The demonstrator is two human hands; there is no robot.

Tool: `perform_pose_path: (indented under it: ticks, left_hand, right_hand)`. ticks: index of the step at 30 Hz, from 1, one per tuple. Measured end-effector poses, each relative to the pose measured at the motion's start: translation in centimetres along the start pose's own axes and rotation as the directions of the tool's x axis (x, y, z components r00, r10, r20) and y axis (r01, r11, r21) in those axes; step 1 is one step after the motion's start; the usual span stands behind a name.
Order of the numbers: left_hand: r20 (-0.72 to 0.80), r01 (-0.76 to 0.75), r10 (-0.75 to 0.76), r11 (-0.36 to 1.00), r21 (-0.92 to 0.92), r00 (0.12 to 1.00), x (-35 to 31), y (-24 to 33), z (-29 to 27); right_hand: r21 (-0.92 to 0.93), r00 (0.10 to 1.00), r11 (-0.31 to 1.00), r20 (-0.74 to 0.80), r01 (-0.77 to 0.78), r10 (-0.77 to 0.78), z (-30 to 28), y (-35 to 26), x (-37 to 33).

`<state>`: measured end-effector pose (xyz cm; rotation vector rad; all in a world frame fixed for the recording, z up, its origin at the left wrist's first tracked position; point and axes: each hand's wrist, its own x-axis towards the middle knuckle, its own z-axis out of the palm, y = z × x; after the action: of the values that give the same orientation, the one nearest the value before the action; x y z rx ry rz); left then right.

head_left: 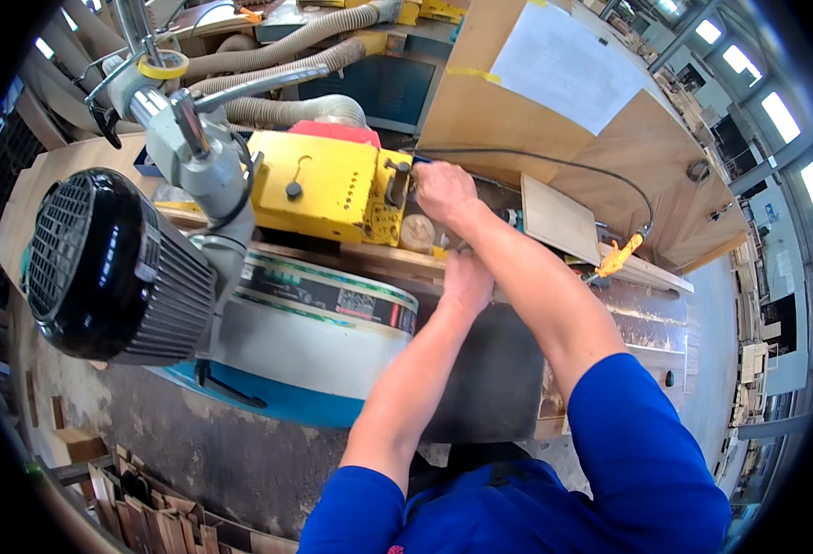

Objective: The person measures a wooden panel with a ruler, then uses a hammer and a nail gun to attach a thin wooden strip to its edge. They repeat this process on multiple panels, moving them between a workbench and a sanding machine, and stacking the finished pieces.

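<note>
A yellow metal machine housing (319,180) with a black handle (395,183) stands in front of me. My right hand (445,192) is reached across to its right end, just beside that handle, with the fingers curled. What they grip is hidden. Nearer to me, my left hand (468,280) is closed low at the front edge of the machine, by a wooden rail (383,261). Its fingertips are out of sight behind the hand. Between the housing and my hands sits a pale round wooden piece (417,234).
A black motor (102,268) on a grey arm fills the left. Ribbed hoses (286,113) run behind the housing. A plywood panel (559,217) and an orange-handled air gun (619,256) on a black hose lie to the right. Wood offcuts (162,522) stand at lower left.
</note>
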<state>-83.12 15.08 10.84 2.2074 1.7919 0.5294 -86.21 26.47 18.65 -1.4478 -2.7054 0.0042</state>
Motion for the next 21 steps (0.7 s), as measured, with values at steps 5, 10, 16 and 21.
perform_pose_path:
  ticks: [5,10,16,21]
  left_hand:
    - [-0.015,-0.024,0.024,1.0,0.0,1.0,-0.5,-1.2,-0.5]
    - [-0.131,-0.062,0.063,0.998,0.015,0.989,-0.2,-0.7,0.9]
    - [-0.173,-0.052,0.048,0.998,-0.018,0.984,-0.5,-0.9,1.5]
    - [-0.201,-0.041,0.038,0.999,-0.012,0.979,-0.3,-0.3,1.8]
  right_hand:
    - [-0.066,0.994,0.993,-0.046,0.095,-0.098,0.6,0.7,0.1]
    - [-0.081,0.969,0.975,-0.12,0.206,-0.215,-0.1,2.2,1.5]
    - [-0.069,0.937,0.943,-0.113,0.324,-0.33,1.4,3.6,2.2]
    - [-0.204,0.863,0.845,-0.004,0.494,-0.505,0.3,5.5,6.5]
